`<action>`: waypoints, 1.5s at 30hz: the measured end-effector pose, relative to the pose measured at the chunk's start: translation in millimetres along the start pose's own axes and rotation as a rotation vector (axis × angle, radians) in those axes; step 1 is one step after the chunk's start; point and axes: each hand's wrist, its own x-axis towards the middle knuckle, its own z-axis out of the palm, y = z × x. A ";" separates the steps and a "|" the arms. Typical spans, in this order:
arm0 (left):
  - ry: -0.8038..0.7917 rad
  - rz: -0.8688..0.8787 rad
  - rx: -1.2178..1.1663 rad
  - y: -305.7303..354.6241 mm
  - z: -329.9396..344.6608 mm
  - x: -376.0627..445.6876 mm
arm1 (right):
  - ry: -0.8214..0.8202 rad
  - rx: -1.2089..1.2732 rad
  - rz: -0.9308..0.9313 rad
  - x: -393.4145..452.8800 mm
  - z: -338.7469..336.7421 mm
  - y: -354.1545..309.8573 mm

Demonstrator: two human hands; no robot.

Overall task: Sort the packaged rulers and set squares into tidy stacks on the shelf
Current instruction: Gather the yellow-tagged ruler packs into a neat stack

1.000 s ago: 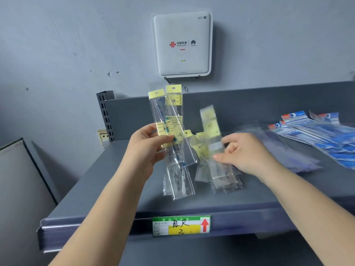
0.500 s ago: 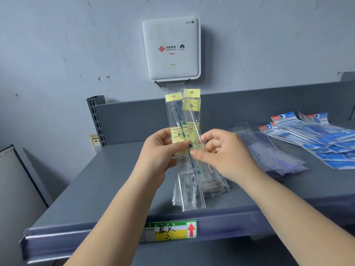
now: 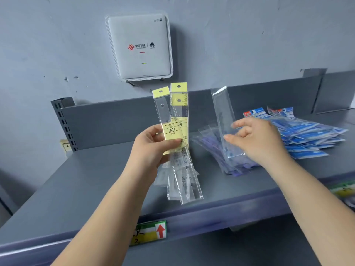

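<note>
Rulers (image 3: pixel 177 135) in clear sleeves with yellow header cards make up a small fan held upright in the left hand (image 3: pixel 153 148), thumb pressed across the yellow label and fingers curled behind, out over the middle of the shelf (image 3: pixel 76 189). The sleeves are not squared: the tops splay, and the lower ends spread apart toward the shelf's front lip, where more sleeves appear to lie under them.

The right hand (image 3: pixel 257 143) is to the right of that fan, over a loose pile of clear packets (image 3: pixel 217 148) lying on the shelf. One clear packet (image 3: pixel 223 120) stands up at a tilt against its fingers; motion blur hides whether thumb and fingers pinch it or only touch it, so the grip cannot be told. Further right on the shelf lies a spread heap of blue-printed packets (image 3: pixel 307 135).

The likely trouble is slippage. Glossy film slides on glossy film, and a thumb-only clamp at mid-length could let a ruler in the fan drop out and fall past the front lip. If the tilted packet is barely held, it may flop back and push the loose pile further askew. Adding it to an uneven fan would also make an untidy stack, and mixing kinds is possible since the clear sleeves look alike.
</note>
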 end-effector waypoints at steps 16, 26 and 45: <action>0.050 0.040 0.033 -4.0 -0.9 -0.1 | -0.433 0.147 -0.090 -32.4 38.5 -46.0; 0.108 -0.008 0.043 0.5 -44.7 -6.9 | -0.327 0.472 0.028 -19.5 54.0 -53.5; 0.126 -0.113 -0.009 8.0 -52.0 26.0 | -0.378 0.527 0.131 -10.4 51.9 -42.8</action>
